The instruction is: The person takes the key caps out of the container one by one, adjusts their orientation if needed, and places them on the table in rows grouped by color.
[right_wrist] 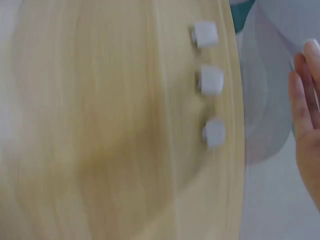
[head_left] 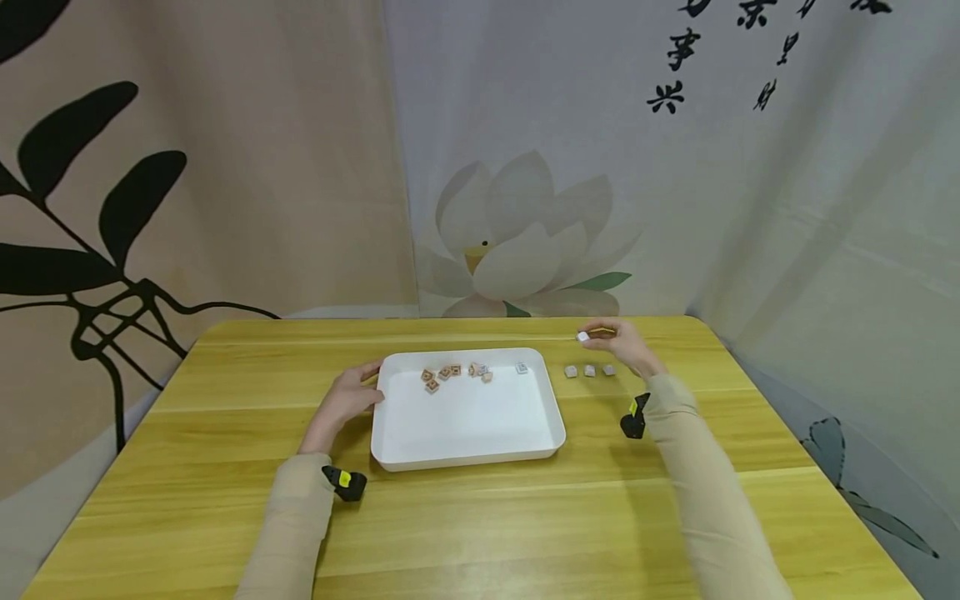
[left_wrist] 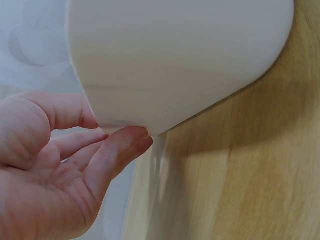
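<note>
My left hand (head_left: 352, 398) grips the left edge of a shallow white tray (head_left: 465, 454), its thumb and fingers on the rim. In the left wrist view the tray's wall (left_wrist: 175, 65) fills the upper middle, with the thumb (left_wrist: 122, 145) against it. Beyond the tray's right side, my right hand (head_left: 621, 343) pinches a small white cube (head_left: 582, 337) at its fingertips, above the table. Three white cubes stand in a row below that hand, the middle one (right_wrist: 211, 80) between two others. In the right wrist view the hand (right_wrist: 307, 120) is only partly visible.
Inside the tray, near its back, lie several brown marked cubes (head_left: 432, 386), a few paler ones (head_left: 487, 377) and a whitish cube (head_left: 522, 367). The wooden table (head_left: 480, 533) ends at the back against a printed curtain (head_left: 525, 125).
</note>
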A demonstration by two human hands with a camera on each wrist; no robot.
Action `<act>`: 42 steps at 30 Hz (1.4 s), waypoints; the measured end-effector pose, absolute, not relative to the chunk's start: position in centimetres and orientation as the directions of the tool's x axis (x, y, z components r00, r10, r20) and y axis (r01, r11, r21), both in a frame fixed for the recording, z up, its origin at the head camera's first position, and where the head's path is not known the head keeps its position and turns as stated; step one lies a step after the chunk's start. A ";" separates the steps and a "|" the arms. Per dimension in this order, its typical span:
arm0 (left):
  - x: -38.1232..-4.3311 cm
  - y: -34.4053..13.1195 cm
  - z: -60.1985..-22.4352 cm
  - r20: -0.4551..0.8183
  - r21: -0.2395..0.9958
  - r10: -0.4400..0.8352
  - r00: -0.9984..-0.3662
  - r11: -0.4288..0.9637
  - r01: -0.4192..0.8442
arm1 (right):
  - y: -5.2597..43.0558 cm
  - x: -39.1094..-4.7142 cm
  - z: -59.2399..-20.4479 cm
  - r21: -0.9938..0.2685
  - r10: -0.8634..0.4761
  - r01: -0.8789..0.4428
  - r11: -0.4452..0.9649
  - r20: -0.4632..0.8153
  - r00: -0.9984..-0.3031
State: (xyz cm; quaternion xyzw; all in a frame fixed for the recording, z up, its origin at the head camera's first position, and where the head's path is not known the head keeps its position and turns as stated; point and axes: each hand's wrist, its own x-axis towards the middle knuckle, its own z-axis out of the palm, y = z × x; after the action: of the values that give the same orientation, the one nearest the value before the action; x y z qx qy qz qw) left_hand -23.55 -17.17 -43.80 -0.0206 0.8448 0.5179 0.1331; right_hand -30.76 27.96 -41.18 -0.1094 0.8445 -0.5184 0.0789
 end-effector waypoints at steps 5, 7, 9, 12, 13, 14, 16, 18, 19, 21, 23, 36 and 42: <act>-23.5 -17.1 -43.8 -0.249 0.867 0.095 -0.964 0.465 -0.178 | 30.8 -29.9 -41.9 -0.835 -0.183 -0.114 0.538 0.017 -0.983; -23.5 -17.1 -43.9 -0.250 0.868 0.094 -0.964 0.463 -0.180 | 31.6 -29.5 -42.1 -0.817 -0.143 -0.099 0.568 0.021 -0.990; -23.5 -17.1 -43.9 -0.251 0.869 0.092 -0.964 0.460 -0.182 | 32.2 -29.2 -42.4 -0.791 -0.103 -0.081 0.607 0.022 -0.994; -23.6 -17.1 -43.9 -0.250 0.869 0.092 -0.964 0.461 -0.181 | 32.8 -28.7 -42.8 -0.751 -0.060 -0.059 0.658 0.026 -0.998; -23.6 -17.1 -43.9 -0.250 0.868 0.092 -0.964 0.461 -0.181 | 32.9 -28.7 -43.0 -0.733 -0.047 -0.053 0.679 0.029 -0.998; -23.5 -17.1 -43.9 -0.248 0.867 0.092 -0.964 0.465 -0.179 | 33.0 -28.6 -43.2 -0.713 -0.039 -0.048 0.699 0.029 -0.999; -23.5 -17.1 -43.9 -0.248 0.865 0.089 -0.965 0.469 -0.179 | 33.2 -28.6 -43.7 -0.687 -0.021 -0.034 0.725 0.027 -0.999; -23.5 -17.1 -43.9 -0.249 0.864 0.086 -0.965 0.469 -0.181 | 33.3 -28.7 -44.2 -0.668 -0.017 -0.032 0.744 0.028 -0.999; -23.5 -17.1 -44.0 -0.249 0.863 0.087 -0.965 0.471 -0.180 | 33.4 -28.7 -44.4 -0.659 -0.017 -0.030 0.751 0.026 -1.000; -23.5 -17.1 -44.0 -0.250 0.864 0.088 -0.964 0.469 -0.181 | 33.5 -28.8 -44.8 -0.647 -0.019 -0.034 0.761 0.030 -0.999; -23.5 -17.1 -43.9 -0.252 0.866 0.089 -0.964 0.465 -0.184 | 33.5 -28.7 -45.0 -0.632 -0.026 -0.048 0.773 0.044 -0.999; -23.6 -17.2 -43.9 -0.239 0.878 0.106 -0.965 0.447 -0.169 | 34.1 -28.6 -44.3 -0.650 -0.077 -0.041 0.759 -0.027 -0.997; -23.7 -17.3 -44.0 -0.247 0.878 0.102 -0.964 0.444 -0.178 | 32.1 -29.1 -41.6 -0.668 -0.082 -0.049 0.742 -0.019 -0.996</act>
State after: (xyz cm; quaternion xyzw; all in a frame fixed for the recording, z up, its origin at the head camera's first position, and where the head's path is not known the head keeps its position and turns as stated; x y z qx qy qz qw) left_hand -23.66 -17.34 -43.97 -0.0224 0.8391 0.5269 0.1329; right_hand -29.05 32.06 -41.65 -0.0349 0.9331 -0.3572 0.0233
